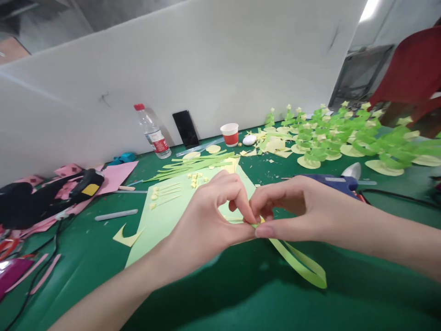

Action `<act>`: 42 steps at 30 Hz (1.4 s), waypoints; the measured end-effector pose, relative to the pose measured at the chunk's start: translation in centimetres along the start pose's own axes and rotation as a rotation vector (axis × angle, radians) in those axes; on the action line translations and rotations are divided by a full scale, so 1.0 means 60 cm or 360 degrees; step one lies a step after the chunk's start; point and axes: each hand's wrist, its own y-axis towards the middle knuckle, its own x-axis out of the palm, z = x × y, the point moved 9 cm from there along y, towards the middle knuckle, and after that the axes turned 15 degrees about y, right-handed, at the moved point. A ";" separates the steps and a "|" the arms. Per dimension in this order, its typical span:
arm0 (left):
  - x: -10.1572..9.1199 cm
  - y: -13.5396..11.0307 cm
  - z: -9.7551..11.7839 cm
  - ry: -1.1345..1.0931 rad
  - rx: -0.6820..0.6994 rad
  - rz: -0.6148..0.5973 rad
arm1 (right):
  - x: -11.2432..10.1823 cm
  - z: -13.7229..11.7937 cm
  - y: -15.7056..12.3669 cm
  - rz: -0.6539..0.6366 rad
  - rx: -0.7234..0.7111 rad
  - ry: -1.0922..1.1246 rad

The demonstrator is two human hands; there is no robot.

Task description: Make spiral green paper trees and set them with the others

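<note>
My left hand [210, 211] and my right hand [296, 207] meet fingertip to fingertip over the table. Between them they pinch one end of a light green paper strip [296, 264], whose loop hangs down to the right below my right hand. The pinched end is mostly hidden by my fingers. Under my left hand lies a pale green paper sheet [182, 216]. On it are thin sticks [168, 193] with small yellow paper stars at their ends, and a cluster of loose yellow stars [195, 179].
Behind my right hand lies a blue glue gun [330, 182]. Finished green paper plants [327, 133] crowd the back right. A bottle [155, 135], phone [186, 128] and paper cup [230, 134] stand along the white partition [206, 69]. Green strips [193, 165] lie behind the sheet, a black-and-yellow tool [87, 186] left.
</note>
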 end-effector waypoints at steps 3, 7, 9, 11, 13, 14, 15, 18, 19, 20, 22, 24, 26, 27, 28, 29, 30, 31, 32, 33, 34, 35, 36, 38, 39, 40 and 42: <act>-0.006 0.000 0.010 0.0102 0.0114 0.0055 | -0.006 0.000 -0.001 0.0047 0.0042 -0.0059; -0.010 -0.002 0.030 0.0299 0.0381 -0.0006 | -0.012 0.000 -0.002 0.0033 0.0071 -0.0142; -0.002 -0.003 0.039 0.0335 0.0515 -0.0145 | -0.009 -0.003 -0.002 -0.0007 0.0045 -0.0196; 0.006 -0.005 0.045 0.0345 0.0592 -0.0273 | -0.007 -0.005 -0.003 -0.0032 0.0026 -0.0269; 0.008 -0.006 0.046 0.0327 0.0602 -0.0305 | -0.004 -0.007 -0.005 -0.0055 0.0030 -0.0320; 0.005 -0.005 0.045 0.0307 0.0581 -0.0280 | -0.003 -0.008 -0.006 -0.0073 0.0035 -0.0344; 0.001 -0.004 0.043 0.0281 0.0544 -0.0236 | -0.002 -0.010 -0.007 -0.0095 0.0041 -0.0366; -0.014 -0.002 0.028 0.0229 0.0353 -0.0081 | -0.003 -0.010 -0.007 -0.0130 0.0091 -0.0421; -0.017 -0.001 0.022 0.0223 0.0282 -0.0051 | -0.004 -0.009 -0.007 -0.0129 0.0104 -0.0425; -0.019 -0.001 0.017 0.0214 0.0220 -0.0034 | -0.006 -0.009 -0.005 -0.0119 0.0107 -0.0421; -0.021 0.000 0.009 0.0159 0.0117 -0.0021 | -0.005 -0.008 -0.003 -0.0116 0.0079 -0.0376; -0.018 0.000 0.004 0.0086 0.0057 -0.0026 | 0.000 -0.008 -0.002 -0.0114 0.0048 -0.0280; -0.013 0.000 0.002 0.0039 0.0028 -0.0029 | 0.002 -0.006 -0.003 -0.0066 0.0054 -0.0172; -0.010 0.000 0.003 0.0029 0.0028 -0.0024 | 0.002 -0.005 -0.003 -0.0027 0.0058 -0.0117; -0.008 0.000 0.004 0.0027 0.0036 -0.0018 | 0.001 -0.005 -0.004 0.0018 0.0060 -0.0072; -0.007 -0.001 0.005 0.0024 0.0049 -0.0011 | 0.001 -0.005 -0.004 0.0053 0.0058 -0.0040; -0.007 -0.001 0.007 0.0024 0.0059 0.0001 | 0.000 -0.006 -0.005 0.0078 0.0051 -0.0019; -0.007 0.000 0.008 0.0031 0.0071 0.0017 | -0.001 -0.007 -0.005 0.0102 0.0047 -0.0011; -0.009 0.000 0.010 0.0047 0.0080 0.0030 | -0.003 -0.008 -0.005 0.0120 0.0044 -0.0016; -0.010 0.000 0.011 0.0069 0.0091 0.0042 | -0.007 -0.008 -0.004 0.0140 0.0048 -0.0026; -0.013 0.001 0.012 0.0095 0.0105 0.0058 | -0.011 -0.008 -0.004 0.0163 0.0056 -0.0033; -0.016 0.001 0.014 0.0124 0.0126 0.0083 | -0.016 -0.007 -0.004 0.0184 0.0067 -0.0031; -0.020 0.001 0.015 0.0155 0.0149 0.0113 | -0.020 -0.005 -0.004 0.0198 0.0083 -0.0027; -0.025 0.000 0.017 0.0204 0.0185 0.0163 | -0.021 -0.002 -0.004 0.0161 0.0106 -0.0038; -0.026 0.000 0.016 0.0214 0.0187 0.0176 | -0.019 0.000 -0.004 0.0125 0.0105 -0.0064; -0.025 0.000 0.015 0.0212 0.0178 0.0172 | -0.015 0.001 -0.004 0.0072 0.0099 -0.0104; -0.020 0.000 0.011 0.0178 0.0147 0.0140 | -0.007 0.002 -0.004 -0.0016 0.0061 -0.0192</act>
